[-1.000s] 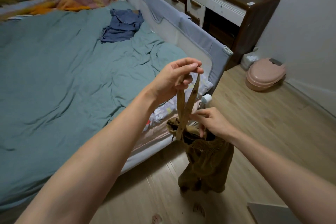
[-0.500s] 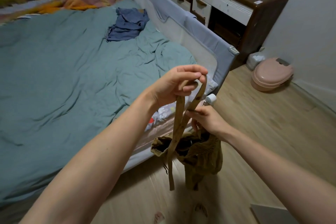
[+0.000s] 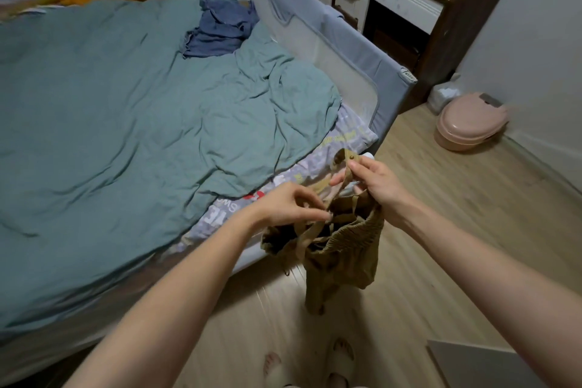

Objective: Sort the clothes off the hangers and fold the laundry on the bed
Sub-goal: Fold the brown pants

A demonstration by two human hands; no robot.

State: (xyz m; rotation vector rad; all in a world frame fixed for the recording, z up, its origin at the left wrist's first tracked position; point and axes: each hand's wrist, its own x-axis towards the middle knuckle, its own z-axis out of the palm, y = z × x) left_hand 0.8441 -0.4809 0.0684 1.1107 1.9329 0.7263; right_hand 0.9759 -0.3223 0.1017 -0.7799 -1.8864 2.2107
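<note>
At lower centre of the frame, an olive-brown garment (image 3: 343, 249) with straps hangs above the wooden floor (image 3: 441, 198), just beside the bed's (image 3: 94, 104) near corner. The right hand (image 3: 373, 178) pinches one strap near its brass snap, fingers curled round it. The left hand (image 3: 289, 206) pinches another strap at the garment's waist with thumb and fingertips. A crumpled blue garment (image 3: 220, 28) lies on the teal duvet toward the upper centre. A pink lidded pot (image 3: 469, 121) sits on the floor at right.
</note>
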